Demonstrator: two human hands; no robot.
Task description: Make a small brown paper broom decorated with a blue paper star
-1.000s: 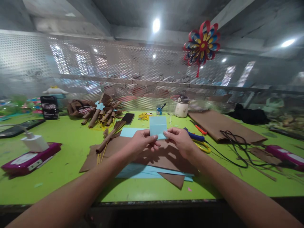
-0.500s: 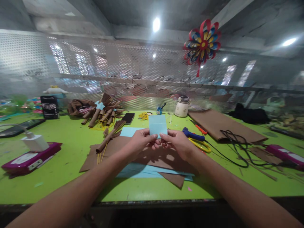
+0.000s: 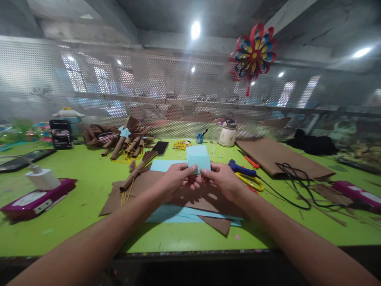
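Note:
A small light-blue paper with a crease across it is held up between both hands. My left hand pinches its lower left edge, thumb in front. My right hand grips the lower right corner between thumb and fingers. Below the hands lie brown paper sheets on top of larger light-blue sheets. A rolled brown paper piece with a fringed end and yellow string rests left of my left hand.
Right of my hands are a blue-handled glue gun, yellow-handled scissors and a black cable. Purple power strips lie at both sides. Behind stand a blue jar, a phone and a cream pot.
The small blue paper now shows a clearer fold, its lower part tilted differently from the top. My left thumb has shifted slightly up on it.

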